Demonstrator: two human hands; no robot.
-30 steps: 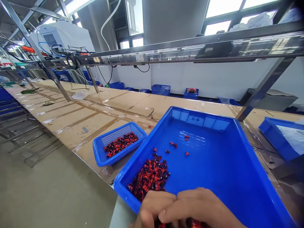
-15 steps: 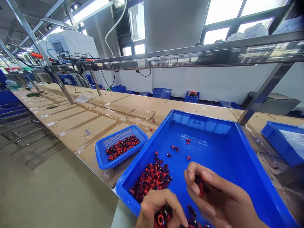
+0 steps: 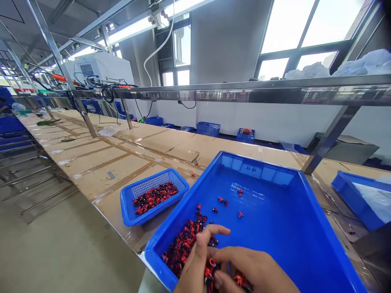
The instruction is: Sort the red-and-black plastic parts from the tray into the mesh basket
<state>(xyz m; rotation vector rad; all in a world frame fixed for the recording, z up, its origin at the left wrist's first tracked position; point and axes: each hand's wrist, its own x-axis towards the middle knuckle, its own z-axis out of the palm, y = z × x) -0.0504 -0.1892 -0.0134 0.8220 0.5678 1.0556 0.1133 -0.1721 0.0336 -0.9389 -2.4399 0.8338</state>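
Observation:
My left hand (image 3: 195, 262) is curled around several small red-and-black parts (image 3: 210, 269), its index finger raised. Beside it, my right hand (image 3: 255, 266) has its fingers bent in against these parts. More red bits show under the right hand's fingers; part of that grip is hidden. Both hands are over the near end of a large blue tray (image 3: 325, 221). A heap of the same red-and-black parts (image 3: 183, 246) lies along the tray's left side, partly behind my left hand. A few loose pieces (image 3: 222, 201) are scattered on the tray floor.
Left of the tray stands a small blue perforated basket (image 3: 130, 219) holding many of these parts. Another blue bin (image 3: 360, 201) with white material is at the right. A metal post (image 3: 328, 140) rises behind the tray's right corner. Cardboard (image 3: 122, 169) covers the bench.
My right hand has moved left and down to meet my left hand, where before the two were apart. My left index finger has straightened. The view has tilted up slightly.

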